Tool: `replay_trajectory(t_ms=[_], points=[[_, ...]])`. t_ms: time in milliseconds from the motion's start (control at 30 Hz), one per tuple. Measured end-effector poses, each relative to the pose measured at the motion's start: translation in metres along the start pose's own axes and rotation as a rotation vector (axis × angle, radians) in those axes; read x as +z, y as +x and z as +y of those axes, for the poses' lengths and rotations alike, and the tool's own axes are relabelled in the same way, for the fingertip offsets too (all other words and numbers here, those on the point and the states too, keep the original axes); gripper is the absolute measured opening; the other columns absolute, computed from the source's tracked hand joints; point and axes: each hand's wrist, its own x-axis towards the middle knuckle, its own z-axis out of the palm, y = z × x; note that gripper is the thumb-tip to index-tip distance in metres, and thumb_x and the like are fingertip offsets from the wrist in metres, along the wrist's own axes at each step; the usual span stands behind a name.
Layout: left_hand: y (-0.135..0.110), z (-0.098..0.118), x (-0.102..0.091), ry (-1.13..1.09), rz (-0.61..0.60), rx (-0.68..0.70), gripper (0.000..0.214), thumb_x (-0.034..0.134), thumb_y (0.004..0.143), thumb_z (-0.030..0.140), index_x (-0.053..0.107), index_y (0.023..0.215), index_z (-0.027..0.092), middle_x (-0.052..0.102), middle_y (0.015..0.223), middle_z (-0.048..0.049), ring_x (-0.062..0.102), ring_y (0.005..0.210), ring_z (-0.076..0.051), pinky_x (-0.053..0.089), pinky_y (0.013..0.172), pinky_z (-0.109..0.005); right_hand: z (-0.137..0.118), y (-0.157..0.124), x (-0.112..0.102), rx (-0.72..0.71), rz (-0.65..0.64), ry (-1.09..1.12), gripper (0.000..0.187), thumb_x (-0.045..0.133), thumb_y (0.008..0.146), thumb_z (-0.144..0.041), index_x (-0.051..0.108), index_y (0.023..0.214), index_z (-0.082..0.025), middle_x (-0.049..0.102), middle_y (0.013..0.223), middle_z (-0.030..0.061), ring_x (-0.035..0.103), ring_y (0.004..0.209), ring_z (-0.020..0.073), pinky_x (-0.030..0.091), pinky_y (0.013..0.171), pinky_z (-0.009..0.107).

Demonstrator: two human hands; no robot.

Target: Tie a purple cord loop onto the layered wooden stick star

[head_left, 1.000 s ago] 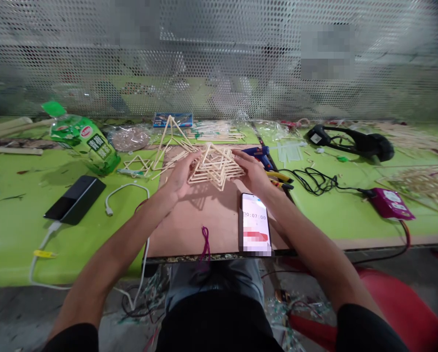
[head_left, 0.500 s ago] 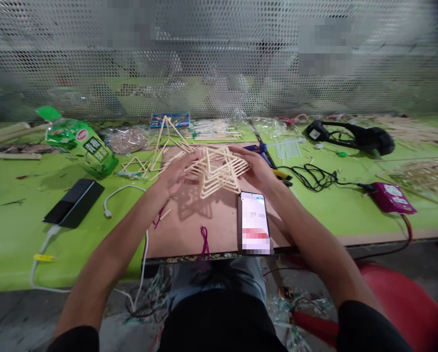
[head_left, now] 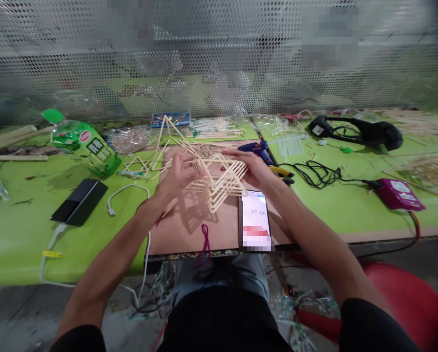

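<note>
A stacked frame of thin wooden sticks [head_left: 219, 178] is lifted above the brown board [head_left: 189, 225] and tilted toward me. My left hand [head_left: 176, 176] grips its left side with curled fingers. My right hand [head_left: 253, 168] holds its right side, fingers over the top sticks. A phone [head_left: 255, 221] with a lit timer screen lies on the board just below my right wrist. A taller stick pyramid [head_left: 167, 139] stands behind the left hand.
A green bottle [head_left: 84, 146] lies at the left, with a black power bank [head_left: 80, 201] and white cable near it. A blue glue gun [head_left: 255, 149], black cords [head_left: 317, 176], a magenta box [head_left: 398, 193] and headphones [head_left: 361, 132] sit right. A perforated metal screen closes the back.
Both hands have raised the stick frame off the board and tipped it, so its lower corner now points down toward the phone.
</note>
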Motion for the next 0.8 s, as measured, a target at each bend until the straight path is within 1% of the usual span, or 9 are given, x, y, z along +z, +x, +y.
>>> replay_trajectory(t_ms=[67, 100, 200, 267, 400, 567, 633, 733, 800], points=[[-0.002, 0.006, -0.004, 0.198, -0.040, 0.204, 0.099, 0.087, 0.064, 0.051, 0.038, 0.147, 0.030, 0.037, 0.157, -0.0117, 0.038, 0.144, -0.035, 0.039, 0.114, -0.055, -0.001, -0.001, 0.003, 0.016, -0.008, -0.004, 0.035, 0.068, 0.074, -0.018, 0.071, 0.109, -0.014, 0.073, 0.093, 0.0064, 0.068, 0.074, 0.0156, 0.055, 0.067, 0.027], [-0.004, 0.010, -0.005, 0.293, -0.094, 0.257, 0.098, 0.088, 0.062, 0.051, 0.041, 0.145, 0.030, 0.039, 0.156, -0.0108, 0.038, 0.143, -0.036, 0.036, 0.116, -0.057, -0.001, -0.002, 0.005, 0.028, -0.017, -0.008, 0.035, 0.068, 0.074, -0.018, 0.071, 0.108, -0.015, 0.073, 0.092, 0.0059, 0.067, 0.074, 0.0154, 0.056, 0.067, 0.027], [-0.010, 0.021, -0.005, 0.425, -0.297, 0.291, 0.109, 0.090, 0.056, 0.054, 0.038, 0.148, 0.028, 0.049, 0.149, -0.0121, 0.047, 0.136, -0.037, 0.038, 0.115, -0.055, -0.003, -0.006, 0.010, 0.073, -0.052, -0.024, 0.037, 0.068, 0.073, -0.017, 0.071, 0.109, -0.015, 0.072, 0.082, 0.0041, 0.065, 0.065, 0.0137, 0.054, 0.061, 0.025], [-0.012, 0.024, -0.003, 0.459, -0.358, 0.287, 0.114, 0.090, 0.054, 0.056, 0.036, 0.149, 0.028, 0.050, 0.148, -0.0119, 0.052, 0.132, -0.036, 0.042, 0.113, -0.053, -0.002, -0.008, 0.014, 0.097, -0.065, -0.039, 0.037, 0.068, 0.072, -0.016, 0.071, 0.109, -0.015, 0.071, 0.074, 0.0024, 0.062, 0.059, 0.0120, 0.050, 0.055, 0.023], [-0.012, 0.021, 0.002, 0.489, -0.351, 0.296, 0.101, 0.083, 0.064, 0.058, 0.039, 0.148, 0.026, 0.048, 0.150, -0.0113, 0.051, 0.133, -0.035, 0.041, 0.113, -0.052, 0.002, -0.008, 0.017, 0.080, -0.021, -0.026, 0.026, 0.066, 0.080, -0.027, 0.071, 0.103, -0.016, 0.071, 0.077, 0.0025, 0.064, 0.064, 0.0125, 0.051, 0.058, 0.023], [-0.007, 0.012, -0.003, 0.433, -0.294, 0.263, 0.090, 0.077, 0.069, 0.058, 0.043, 0.146, 0.026, 0.056, 0.141, -0.0113, 0.057, 0.123, -0.035, 0.046, 0.105, -0.052, 0.006, 0.000, 0.012, 0.042, 0.052, -0.012, 0.034, 0.065, 0.084, -0.046, 0.070, 0.101, -0.017, 0.069, 0.080, 0.0030, 0.062, 0.065, 0.0128, 0.052, 0.060, 0.025], [-0.005, 0.010, -0.007, 0.379, -0.237, 0.255, 0.084, 0.074, 0.070, 0.060, 0.047, 0.143, 0.028, 0.061, 0.132, -0.0098, 0.060, 0.117, -0.033, 0.049, 0.101, -0.050, 0.002, -0.001, 0.010, -0.077, 0.154, -0.076, 0.032, 0.068, 0.082, -0.046, 0.069, 0.099, -0.019, 0.069, 0.086, 0.0035, 0.063, 0.069, 0.0130, 0.053, 0.062, 0.026], [-0.003, 0.009, -0.014, 0.318, -0.127, 0.297, 0.079, 0.070, 0.074, 0.061, 0.048, 0.142, 0.029, 0.062, 0.127, -0.0089, 0.062, 0.112, -0.030, 0.049, 0.101, -0.044, -0.012, -0.017, 0.017, -0.498, 0.423, -0.240, 0.022, 0.070, 0.084, -0.041, 0.065, 0.098, -0.025, 0.069, 0.099, 0.0037, 0.066, 0.087, 0.0152, 0.054, 0.074, 0.028], [-0.001, 0.009, -0.018, 0.328, -0.055, 0.354, 0.085, 0.073, 0.071, 0.062, 0.045, 0.143, 0.027, 0.059, 0.131, -0.0097, 0.062, 0.111, -0.029, 0.048, 0.101, -0.041, -0.022, -0.039, 0.028, -0.721, 0.572, -0.389, 0.018, 0.068, 0.087, -0.042, 0.063, 0.095, -0.026, 0.068, 0.092, 0.0032, 0.065, 0.084, 0.0158, 0.054, 0.075, 0.030]])
